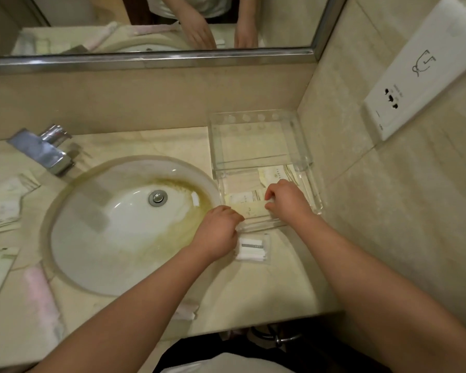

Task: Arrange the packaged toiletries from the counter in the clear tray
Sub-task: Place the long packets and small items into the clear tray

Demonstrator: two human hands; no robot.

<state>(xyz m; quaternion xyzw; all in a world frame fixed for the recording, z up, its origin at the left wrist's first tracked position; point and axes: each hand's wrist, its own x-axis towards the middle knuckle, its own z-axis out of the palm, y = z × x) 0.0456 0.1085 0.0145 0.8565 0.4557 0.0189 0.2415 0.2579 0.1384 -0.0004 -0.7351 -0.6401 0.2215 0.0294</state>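
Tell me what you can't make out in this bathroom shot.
- Head view: print on the packets in the clear tray, too small and partly under the right hand.
- Packets left of the sink, blurred, cut by the frame edge.
- Left hand fingertips, curled under.

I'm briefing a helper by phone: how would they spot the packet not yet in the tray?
Start at the sink and move right to the clear tray. Just in front of its near edge, on the counter, lies a packet. Unlike the cream sachets inside, it is clear plastic showing white pieces.
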